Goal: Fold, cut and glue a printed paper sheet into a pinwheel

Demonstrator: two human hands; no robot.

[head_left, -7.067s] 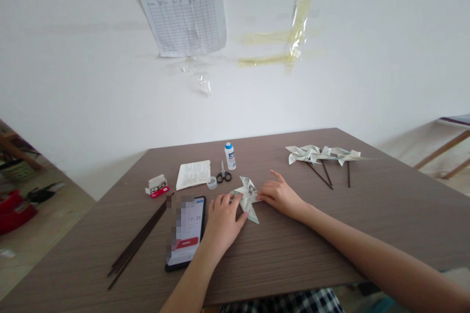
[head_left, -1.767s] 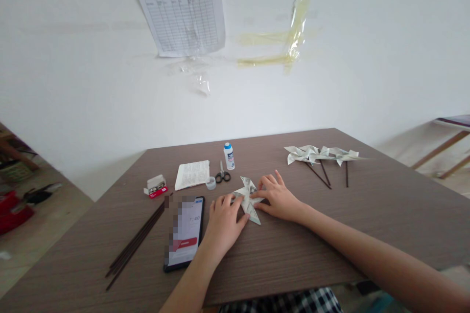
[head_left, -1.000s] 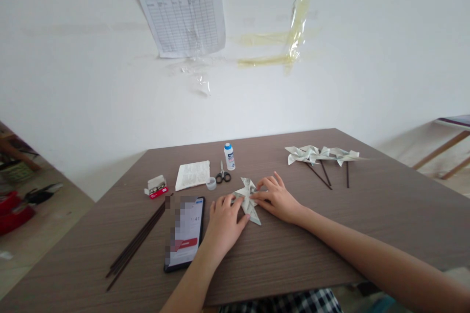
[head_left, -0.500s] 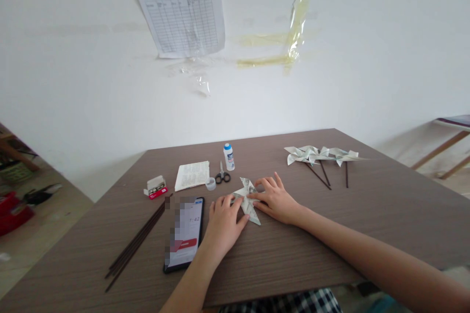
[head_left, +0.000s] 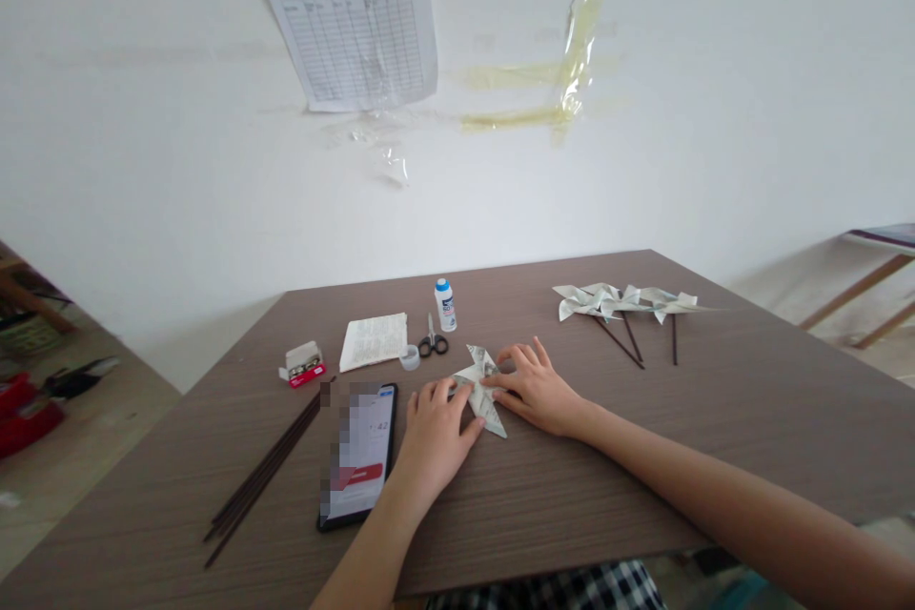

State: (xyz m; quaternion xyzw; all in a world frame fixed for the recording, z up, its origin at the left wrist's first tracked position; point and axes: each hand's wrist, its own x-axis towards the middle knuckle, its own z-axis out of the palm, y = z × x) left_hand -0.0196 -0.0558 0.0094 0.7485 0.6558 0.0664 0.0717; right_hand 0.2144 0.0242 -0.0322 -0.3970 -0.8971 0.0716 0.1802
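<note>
A folded printed-paper pinwheel [head_left: 489, 414] lies flat on the table between my hands, its pointed blades sticking out. My left hand [head_left: 438, 434] holds its left side down, with curled fingertips on the paper and the thumb by the lower blade. From the right, my right hand [head_left: 539, 389] grips the opposite side, thumb and index finger near the centre, the other fingers raised a little. Both hands partly cover the side blades. Just beyond the paper are black-handled scissors [head_left: 433, 344], a tape roll [head_left: 410, 358] and a white bottle with a blue cap [head_left: 445, 307].
A phone [head_left: 358, 457] lies beside my left forearm, with thin dark sticks [head_left: 264, 474] farther left. Behind them are a small open red-and-white box [head_left: 304, 366] and a stack of printed paper [head_left: 374, 341]. Several pinwheels on sticks [head_left: 607, 301] rest at the back right of the table [head_left: 572, 505].
</note>
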